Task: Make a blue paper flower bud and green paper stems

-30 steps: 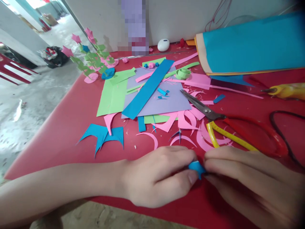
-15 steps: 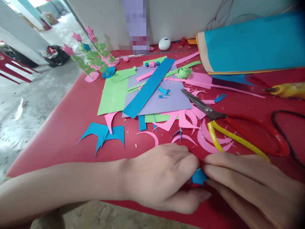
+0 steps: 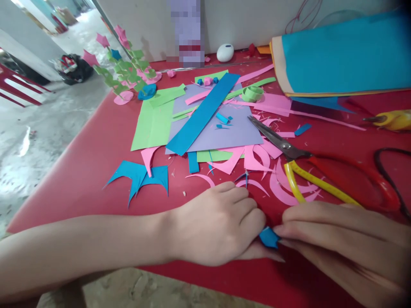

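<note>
A small folded blue paper piece (image 3: 268, 238) sits between my two hands, low over the red table (image 3: 80, 171) near its front edge. My left hand (image 3: 218, 224) has its fingers curled and pinches the piece from the left. From the right, my right hand (image 3: 340, 244) presses it with fingertips held together. Most of the piece is hidden by my fingers.
Red-and-yellow scissors (image 3: 308, 164) lie just behind my right hand. Behind are green, lilac and blue sheets (image 3: 205, 124), pink and blue scraps (image 3: 141, 177), a paper flower stem (image 3: 123, 72), a stack of coloured paper (image 3: 340, 55), a yellow glue gun (image 3: 390, 119) and a black cord (image 3: 382, 162).
Both hands have shifted slightly while working the blue piece. My left thumb has slid under it and the piece has turned flatter. The view has tilted a little.
</note>
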Tool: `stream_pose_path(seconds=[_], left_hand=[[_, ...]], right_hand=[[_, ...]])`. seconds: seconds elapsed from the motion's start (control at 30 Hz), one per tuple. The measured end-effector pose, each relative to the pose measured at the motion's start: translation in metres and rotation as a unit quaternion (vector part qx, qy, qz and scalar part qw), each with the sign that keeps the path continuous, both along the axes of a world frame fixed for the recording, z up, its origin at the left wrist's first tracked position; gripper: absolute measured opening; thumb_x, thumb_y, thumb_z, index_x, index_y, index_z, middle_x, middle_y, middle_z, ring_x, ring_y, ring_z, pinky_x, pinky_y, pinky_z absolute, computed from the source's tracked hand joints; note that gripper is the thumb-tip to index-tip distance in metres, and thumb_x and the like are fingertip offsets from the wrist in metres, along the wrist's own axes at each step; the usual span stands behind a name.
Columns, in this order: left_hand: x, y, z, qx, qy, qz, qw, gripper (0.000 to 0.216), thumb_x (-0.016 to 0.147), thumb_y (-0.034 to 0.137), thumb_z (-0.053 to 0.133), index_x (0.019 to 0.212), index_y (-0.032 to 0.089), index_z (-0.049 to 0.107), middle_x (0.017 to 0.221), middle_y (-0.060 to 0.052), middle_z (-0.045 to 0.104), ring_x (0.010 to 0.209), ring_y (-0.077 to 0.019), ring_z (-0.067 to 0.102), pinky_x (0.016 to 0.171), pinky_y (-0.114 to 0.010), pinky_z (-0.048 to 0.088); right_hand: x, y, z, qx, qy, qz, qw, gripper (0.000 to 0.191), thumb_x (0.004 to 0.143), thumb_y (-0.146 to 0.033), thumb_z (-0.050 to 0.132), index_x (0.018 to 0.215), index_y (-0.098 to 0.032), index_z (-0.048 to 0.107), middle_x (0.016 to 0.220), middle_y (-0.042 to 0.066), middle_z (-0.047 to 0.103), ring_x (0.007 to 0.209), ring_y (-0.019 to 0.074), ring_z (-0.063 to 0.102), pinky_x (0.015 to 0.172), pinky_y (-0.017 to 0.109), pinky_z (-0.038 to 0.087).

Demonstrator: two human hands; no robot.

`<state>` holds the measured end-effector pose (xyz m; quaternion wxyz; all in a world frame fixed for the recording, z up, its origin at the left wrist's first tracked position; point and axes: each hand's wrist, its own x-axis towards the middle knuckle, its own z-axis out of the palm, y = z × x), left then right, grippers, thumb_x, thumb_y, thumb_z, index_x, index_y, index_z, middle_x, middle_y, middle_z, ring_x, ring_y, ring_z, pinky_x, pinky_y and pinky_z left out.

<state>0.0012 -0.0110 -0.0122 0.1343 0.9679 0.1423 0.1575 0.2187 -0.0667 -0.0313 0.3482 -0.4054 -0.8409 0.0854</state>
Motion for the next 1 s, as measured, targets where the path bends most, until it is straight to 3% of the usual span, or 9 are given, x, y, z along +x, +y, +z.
stream_pose_path(seconds=[0.13, 0.3, 0.47, 0.7, 1.0], left_hand=[[-0.001, 0.0, 0.001, 0.025, -0.018, 0.005, 1.0, 0.038, 0.091, 0.037, 0.036, 0.065, 0.014, 0.05, 0.058, -0.002, 0.053, 0.054, -0.0172, 0.042, 0.052, -0.031, 0.031], [0.0, 0.0, 0.0, 0.026, -0.017, 0.002, 1.0, 0.036, 0.092, 0.036, 0.035, 0.065, 0.015, 0.047, 0.058, -0.002, 0.053, 0.054, -0.0169, 0.042, 0.053, -0.031, 0.03], [0.002, 0.0, 0.0, 0.033, -0.015, 0.002, 0.999, 0.043, 0.095, 0.033, 0.024, 0.063, 0.015, 0.048, 0.057, -0.002, 0.053, 0.052, -0.0166, 0.042, 0.052, -0.031, 0.03], [0.003, -0.003, -0.001, 0.02, -0.012, 0.0, 1.0, 0.048, 0.095, 0.029, 0.019, 0.061, 0.014, 0.05, 0.056, -0.003, 0.054, 0.051, -0.0172, 0.043, 0.051, -0.031, 0.032], [0.003, -0.001, -0.005, 0.011, -0.035, -0.004, 0.999, 0.043, 0.093, 0.033, 0.032, 0.062, 0.012, 0.053, 0.058, -0.006, 0.056, 0.053, -0.0178, 0.045, 0.053, -0.031, 0.036]], right_hand=[[-0.003, 0.001, 0.002, -0.017, -0.037, 0.003, 0.999, 0.026, 0.084, -0.023, 0.048, 0.099, -0.038, 0.062, 0.086, -0.01, 0.073, 0.07, 0.014, 0.07, 0.07, 0.02, 0.055], [-0.011, 0.005, 0.008, -0.021, -0.014, -0.017, 1.0, 0.016, 0.087, -0.029, 0.047, 0.091, -0.034, 0.061, 0.081, -0.009, 0.073, 0.071, 0.0084, 0.068, 0.078, 0.012, 0.048], [-0.014, 0.007, 0.01, -0.052, 0.0, -0.031, 0.998, 0.014, 0.085, -0.031, 0.048, 0.089, -0.038, 0.06, 0.079, -0.011, 0.07, 0.065, 0.0089, 0.068, 0.068, 0.013, 0.053], [-0.017, 0.004, 0.009, -0.076, 0.008, -0.024, 0.997, 0.01, 0.084, -0.033, 0.051, 0.088, -0.037, 0.06, 0.079, -0.012, 0.07, 0.064, 0.007, 0.066, 0.075, 0.006, 0.049], [-0.018, 0.0, 0.005, -0.097, 0.039, -0.019, 0.994, 0.018, 0.081, -0.022, 0.054, 0.091, -0.036, 0.061, 0.085, -0.011, 0.069, 0.069, 0.0121, 0.068, 0.067, 0.013, 0.057]])
